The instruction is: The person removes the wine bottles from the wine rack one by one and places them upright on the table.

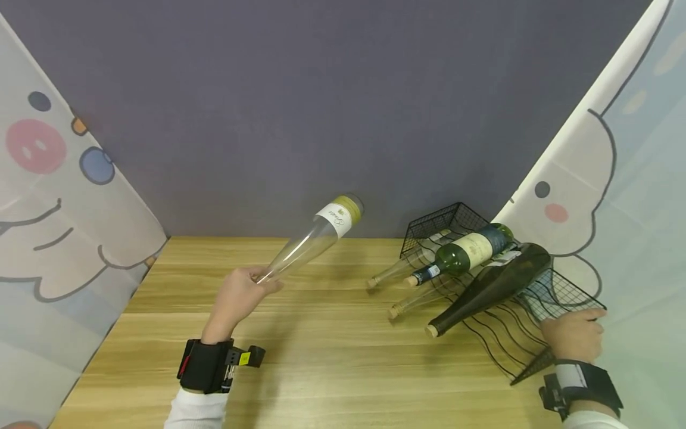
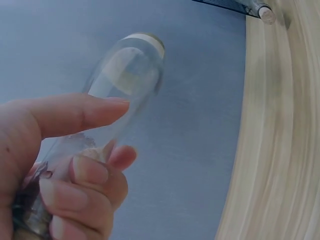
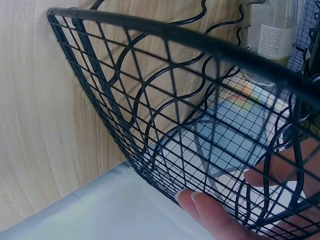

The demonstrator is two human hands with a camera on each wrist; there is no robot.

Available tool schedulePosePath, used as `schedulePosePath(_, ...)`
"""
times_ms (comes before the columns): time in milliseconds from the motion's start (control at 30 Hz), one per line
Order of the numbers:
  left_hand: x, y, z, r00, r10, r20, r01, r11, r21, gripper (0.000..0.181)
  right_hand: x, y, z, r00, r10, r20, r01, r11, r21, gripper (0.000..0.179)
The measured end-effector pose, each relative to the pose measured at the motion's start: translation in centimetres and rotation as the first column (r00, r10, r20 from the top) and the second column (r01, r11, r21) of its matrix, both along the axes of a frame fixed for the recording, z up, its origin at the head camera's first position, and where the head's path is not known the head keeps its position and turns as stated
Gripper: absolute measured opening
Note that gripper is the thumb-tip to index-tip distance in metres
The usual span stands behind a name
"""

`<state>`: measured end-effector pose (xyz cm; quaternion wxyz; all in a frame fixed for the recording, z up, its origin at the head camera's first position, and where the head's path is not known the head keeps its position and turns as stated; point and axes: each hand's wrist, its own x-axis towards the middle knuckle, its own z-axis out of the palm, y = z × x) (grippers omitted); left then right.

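Note:
My left hand (image 1: 241, 298) grips a clear glass bottle (image 1: 305, 241) by its neck. The bottle is tilted above the table, its white-and-yellow labelled base pointing up and to the right. In the left wrist view the fingers wrap the neck of the bottle (image 2: 125, 70). At the far right, my right hand (image 1: 576, 336) holds the end of a black wire wine rack (image 1: 568, 292). In the right wrist view its fingers (image 3: 215, 215) lie on both sides of the mesh end panel (image 3: 190, 95).
In the rack lie a green bottle (image 1: 468, 253), a dark bottle (image 1: 493, 286) and two clear corked bottles, necks toward the lower left. The wooden table (image 1: 321, 357) meets a grey backdrop (image 1: 321, 107). Cartoon-printed curtains (image 1: 568, 196) flank both sides.

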<state>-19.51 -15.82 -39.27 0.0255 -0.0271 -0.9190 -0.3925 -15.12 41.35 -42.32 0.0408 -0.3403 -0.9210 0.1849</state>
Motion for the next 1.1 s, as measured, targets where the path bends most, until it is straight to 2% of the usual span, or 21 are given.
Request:
schedulePosePath(167, 0.3, -0.5, 0.5, 1.000, 0.002, 0.011, -0.001, 1.000, -0.025, 0.050, 0.0, 0.0, 0.1, 1.000, -0.008, 0.024, 0.008, 1.000, -0.016, 0.093)
schedulePosePath(367, 0.4, -1.2, 0.5, 1.000, 0.011, 0.023, -0.010, 0.999, -0.048, 0.052, -0.1, 0.0, 0.1, 1.000, -0.013, 0.024, 0.013, 1.000, -0.015, 0.093)
schedulePosePath(467, 0.3, -1.3, 0.6, 0.998, 0.022, 0.052, -0.020, 0.999, -0.049, 0.052, -0.1, -0.1, 0.2, 0.999, -0.018, 0.029, 0.018, 1.000, -0.020, 0.094)
schedulePosePath(567, 0.4, -1.3, 0.6, 0.996, 0.015, 0.092, -0.013, 1.000, -0.021, 0.049, -0.1, -0.1, 0.3, 0.999, -0.020, 0.038, 0.021, 1.000, -0.018, 0.094)
schedulePosePath(700, 0.5, -1.2, 0.2, 0.988, 0.004, 0.157, -0.013, 0.998, 0.061, 0.042, -0.1, -0.1, 0.2, 0.999, -0.021, 0.049, 0.022, 1.000, -0.016, 0.094)
schedulePosePath(867, 0.6, -1.2, -0.4, 0.976, 0.004, 0.216, -0.036, 0.989, 0.142, 0.040, -0.1, 0.0, 0.3, 0.999, -0.031, 0.045, 0.032, 0.999, -0.024, 0.094)
schedulePosePath(1100, 0.6, -1.6, -0.8, 0.970, 0.006, 0.245, -0.044, 0.987, 0.152, 0.048, -0.2, 0.0, 0.2, 0.998, -0.035, 0.043, 0.036, 0.999, -0.022, 0.095)
